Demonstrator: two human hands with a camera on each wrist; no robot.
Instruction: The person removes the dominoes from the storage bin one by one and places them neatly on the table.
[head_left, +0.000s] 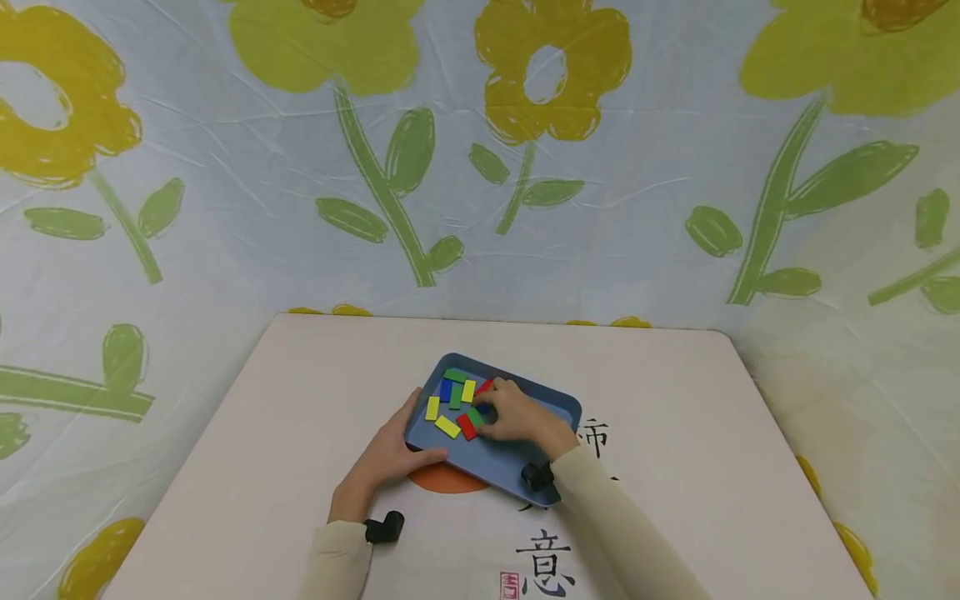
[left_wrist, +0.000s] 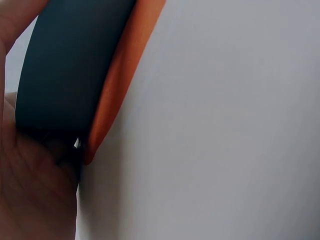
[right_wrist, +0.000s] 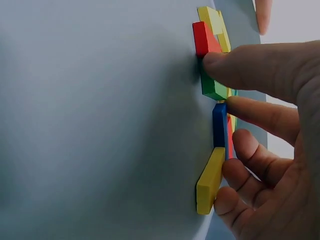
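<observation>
L hand (head_left: 393, 450) grips near-left corner of smooth, blue, round-cornered rect. tray (head_left: 487, 456) on pale tabletop (head_left: 675, 417). R hand (head_left: 513, 417) inside, fingers apart & loosely bent, thumb touching glossy green block (right_wrist: 212, 86) beside red block (right_wrist: 201, 40); other flat rect. blocks (head_left: 447, 427) nearby.

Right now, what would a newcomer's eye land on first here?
Probably the big yellow flowers on the backdrop behind the table. Next, the bright red, yellow, green and blue blocks clustered toward the left of the blue tray. Then the left hand, holding the tray's left end, and the right hand, touching blocks inside it.
</observation>
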